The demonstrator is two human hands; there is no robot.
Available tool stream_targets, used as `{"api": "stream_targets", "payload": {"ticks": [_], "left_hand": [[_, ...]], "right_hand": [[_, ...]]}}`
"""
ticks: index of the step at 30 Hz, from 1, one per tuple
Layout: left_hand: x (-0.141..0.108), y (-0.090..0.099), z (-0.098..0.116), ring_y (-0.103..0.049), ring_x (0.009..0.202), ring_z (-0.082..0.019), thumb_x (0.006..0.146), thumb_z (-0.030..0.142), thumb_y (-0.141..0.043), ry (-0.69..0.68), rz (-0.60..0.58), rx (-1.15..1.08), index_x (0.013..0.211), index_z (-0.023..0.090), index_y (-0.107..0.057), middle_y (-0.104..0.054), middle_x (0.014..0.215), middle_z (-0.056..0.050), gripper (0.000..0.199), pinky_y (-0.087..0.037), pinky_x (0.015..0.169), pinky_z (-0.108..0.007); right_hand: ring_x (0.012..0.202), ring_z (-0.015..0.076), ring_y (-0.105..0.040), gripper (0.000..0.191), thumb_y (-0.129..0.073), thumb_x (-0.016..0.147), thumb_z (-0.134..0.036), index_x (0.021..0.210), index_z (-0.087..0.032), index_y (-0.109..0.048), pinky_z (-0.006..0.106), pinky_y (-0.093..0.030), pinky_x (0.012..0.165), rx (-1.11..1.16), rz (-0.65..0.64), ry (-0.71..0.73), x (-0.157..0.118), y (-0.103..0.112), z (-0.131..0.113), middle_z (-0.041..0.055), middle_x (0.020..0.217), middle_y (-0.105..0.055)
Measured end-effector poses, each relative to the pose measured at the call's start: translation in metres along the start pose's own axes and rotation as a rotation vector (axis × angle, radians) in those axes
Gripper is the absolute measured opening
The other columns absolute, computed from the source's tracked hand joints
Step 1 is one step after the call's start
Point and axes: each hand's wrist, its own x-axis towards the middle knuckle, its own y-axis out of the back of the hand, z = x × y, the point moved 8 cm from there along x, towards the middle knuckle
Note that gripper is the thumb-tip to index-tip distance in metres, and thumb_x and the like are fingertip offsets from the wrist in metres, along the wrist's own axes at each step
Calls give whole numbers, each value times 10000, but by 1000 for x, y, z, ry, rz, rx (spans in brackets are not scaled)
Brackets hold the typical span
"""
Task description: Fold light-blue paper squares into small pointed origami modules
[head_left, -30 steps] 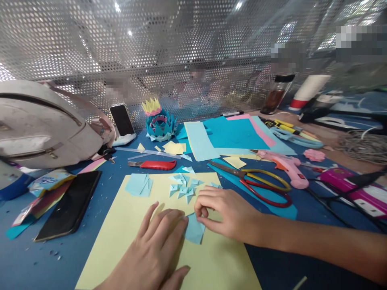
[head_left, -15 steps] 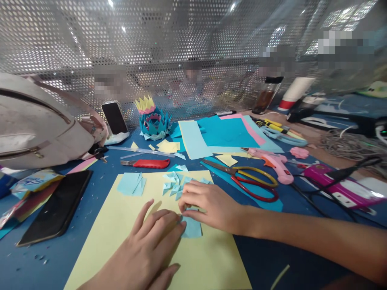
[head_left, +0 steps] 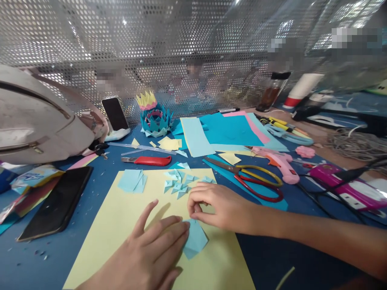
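Note:
A light-blue paper piece (head_left: 196,241) lies on a large yellow sheet (head_left: 99,237), one corner pointing towards me. Fingers stretched out, my left hand (head_left: 151,245) rests on the sheet with its fingertips on the blue piece's left edge. My right hand (head_left: 219,204) pinches the piece's upper corner between thumb and curled fingers. Just beyond it sit several small folded light-blue paper points (head_left: 177,186). A stack of light-blue paper squares (head_left: 132,181) lies at the sheet's upper left corner.
Behind the sheet lie a red utility knife (head_left: 154,161), scissors (head_left: 256,177) and a pink glue gun (head_left: 284,165). A blue-and-yellow paper model (head_left: 155,121) stands at the back near coloured sheets (head_left: 232,131). On the left are a black phone (head_left: 57,203) and a pale backpack (head_left: 39,121).
The light-blue paper piece has turned, so a corner now points towards me. My right hand has shifted slightly right, uncovering more folded points. My left hand has barely moved.

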Motion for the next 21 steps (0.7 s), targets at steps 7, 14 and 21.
{"api": "stream_targets", "payload": {"ticks": [7,14,21], "left_hand": [[0,-3,0,-597,1264,-158,1052,268,-482,0,6,1,1325,163,-638,-696,1305,-18,332,48,1300,-436],[1,-4,-1,-601,1254,-159,1033,273,-514,9,-7,12,1271,160,-663,-694,1297,-26,303,-2,1308,-415],[2,-2,2,-594,1283,-167,1035,285,-520,-8,-5,19,1282,147,-656,-692,1318,-40,314,-1,1307,-432]], "right_hand": [[838,138,-568,140,-757,871,-178,826,-185,-625,275,-395,751,-16,-7,-20,0,-3,5,-40,808,-620],[850,145,-556,158,-775,864,-186,858,-191,-618,277,-376,754,-33,18,-35,-1,-7,7,-44,810,-597],[835,141,-551,159,-762,878,-230,846,-190,-612,273,-358,735,-50,33,-49,-2,-10,9,-42,807,-605]]}}
